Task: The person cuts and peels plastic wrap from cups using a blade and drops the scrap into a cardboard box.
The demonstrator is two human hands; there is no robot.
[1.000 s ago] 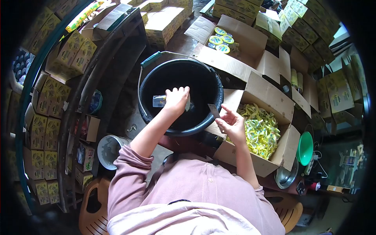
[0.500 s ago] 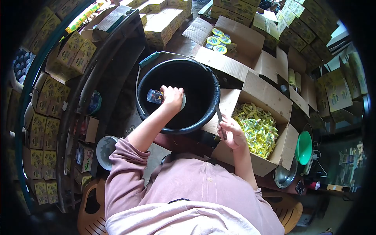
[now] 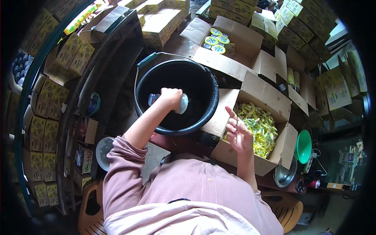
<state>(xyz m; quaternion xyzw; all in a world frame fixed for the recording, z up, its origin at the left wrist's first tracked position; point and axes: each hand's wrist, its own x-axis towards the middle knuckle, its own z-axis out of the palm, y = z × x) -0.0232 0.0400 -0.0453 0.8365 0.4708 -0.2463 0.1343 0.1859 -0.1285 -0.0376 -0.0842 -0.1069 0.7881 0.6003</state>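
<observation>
My left hand point(image 3: 171, 98) is closed around a clear jar point(image 3: 183, 104), lying sideways inside the mouth of a black bucket point(image 3: 216, 98). The jar's ends show on both sides of my fist; its middle is hidden. At the right, my right hand point(image 3: 239, 137) has its index finger stretched out and the other fingers curled. Between them is a thin, dark flat blade point(image 3: 237, 127), seen almost edge-on. Just beyond this hand stands an open carton holding a heap of yellow-green wrappers or strips point(image 3: 258, 131), too small to name surely.
Behind stands an open carton point(image 3: 239, 33) with several yellow-lidded cups point(image 3: 217, 40). A green bowl point(image 3: 303, 147) and a metal bowl point(image 3: 285, 172) sit right. The bucket's wire handle point(image 3: 147, 61) rises at its left. Shelves of yellow boxes point(image 3: 49, 135) line the left; a pale basin point(image 3: 105, 152) is low left.
My left hand has turned the jar, so its far end shows more at the right. My right hand has drawn away from the bucket rim, with its index finger now extended and the blade turned edge-on.
</observation>
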